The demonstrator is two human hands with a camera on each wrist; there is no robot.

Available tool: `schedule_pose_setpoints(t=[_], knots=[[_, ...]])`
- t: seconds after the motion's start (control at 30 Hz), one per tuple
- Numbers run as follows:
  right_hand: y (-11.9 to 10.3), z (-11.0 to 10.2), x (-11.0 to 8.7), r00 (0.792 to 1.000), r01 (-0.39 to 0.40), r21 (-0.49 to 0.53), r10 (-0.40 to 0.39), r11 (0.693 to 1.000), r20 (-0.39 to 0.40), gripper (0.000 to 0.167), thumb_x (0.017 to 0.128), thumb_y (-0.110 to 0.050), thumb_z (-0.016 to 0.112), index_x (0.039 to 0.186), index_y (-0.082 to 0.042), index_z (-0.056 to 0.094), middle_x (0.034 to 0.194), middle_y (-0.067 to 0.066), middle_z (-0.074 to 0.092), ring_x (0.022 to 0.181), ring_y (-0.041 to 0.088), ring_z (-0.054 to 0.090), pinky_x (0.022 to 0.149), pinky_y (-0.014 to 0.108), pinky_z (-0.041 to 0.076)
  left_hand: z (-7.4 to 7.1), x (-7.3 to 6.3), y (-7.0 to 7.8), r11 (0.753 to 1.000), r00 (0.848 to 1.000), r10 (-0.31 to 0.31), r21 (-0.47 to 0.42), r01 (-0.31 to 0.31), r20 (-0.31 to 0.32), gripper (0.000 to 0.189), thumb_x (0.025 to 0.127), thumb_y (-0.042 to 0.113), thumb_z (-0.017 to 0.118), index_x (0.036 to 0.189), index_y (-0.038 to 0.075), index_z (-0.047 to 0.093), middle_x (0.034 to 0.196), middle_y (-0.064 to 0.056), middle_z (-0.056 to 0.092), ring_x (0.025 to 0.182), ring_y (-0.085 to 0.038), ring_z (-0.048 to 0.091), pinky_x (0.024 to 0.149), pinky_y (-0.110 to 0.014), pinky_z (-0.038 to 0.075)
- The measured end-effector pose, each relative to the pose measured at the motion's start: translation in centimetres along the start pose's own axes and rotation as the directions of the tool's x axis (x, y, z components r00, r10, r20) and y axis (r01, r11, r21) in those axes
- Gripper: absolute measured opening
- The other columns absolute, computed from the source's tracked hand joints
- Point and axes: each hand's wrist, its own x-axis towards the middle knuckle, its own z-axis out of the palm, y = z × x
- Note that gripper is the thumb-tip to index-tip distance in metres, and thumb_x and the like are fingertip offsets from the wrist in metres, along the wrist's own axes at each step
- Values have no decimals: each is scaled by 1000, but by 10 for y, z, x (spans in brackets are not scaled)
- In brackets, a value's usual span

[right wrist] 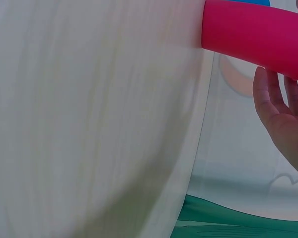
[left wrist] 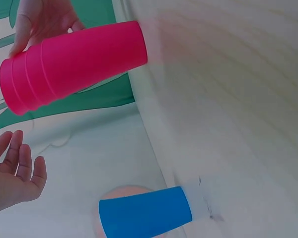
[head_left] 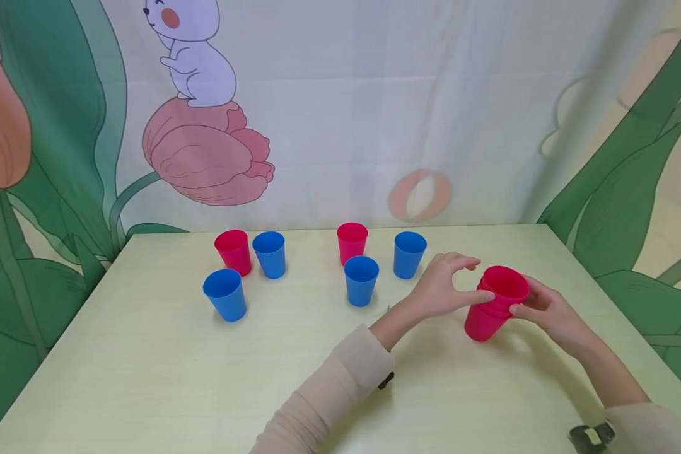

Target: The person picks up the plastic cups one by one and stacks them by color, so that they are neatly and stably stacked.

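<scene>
A stack of nested red cups (head_left: 487, 321) stands at the right of the table, its rims one above another in the left wrist view. My right hand (head_left: 553, 315) grips the stack from the right near the upper rims, thumb in front and fingers behind; the right wrist view shows those fingers (right wrist: 275, 94) against the side. On the stack's left, my left hand (head_left: 445, 287) is spread wide, its thumb overlapping the rim in the head view. In the left wrist view, the left fingers (left wrist: 25, 161) stand apart from the red cups.
Left of my left hand are a blue cup (head_left: 410, 255), another blue cup (head_left: 360, 282) and a red cup (head_left: 352, 243). Farther left stand a red cup (head_left: 234, 252), a blue cup (head_left: 269, 255) and a nearer blue cup (head_left: 226, 295). A printed curtain (head_left: 329, 126) hangs behind the table.
</scene>
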Motion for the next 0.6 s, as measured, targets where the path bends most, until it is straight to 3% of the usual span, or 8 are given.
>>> schedule_pose_setpoints(t=[0.2, 0.6], knots=[[2, 0, 1, 1000, 11, 15, -11, 1000, 1, 45, 90, -6, 54, 133, -8, 39, 107, -11, 56, 94, 5, 56, 75, 25, 50, -15, -7, -5, 998, 997, 54, -26, -56, -58, 55, 77, 33, 72, 125, 13, 54, 116, 0, 57, 111, -8, 45, 82, -20, 42], [5, -1, 1, 999, 32, 38, -32, 999, 1, 44, 90, -3, 53, 132, -12, 42, 106, -10, 57, 93, 6, 57, 74, 24, 51, -36, -19, -9, 994, 989, 105, -13, -107, -103, 52, 78, 30, 71, 124, 11, 54, 115, -1, 57, 111, -9, 45, 86, -22, 40]])
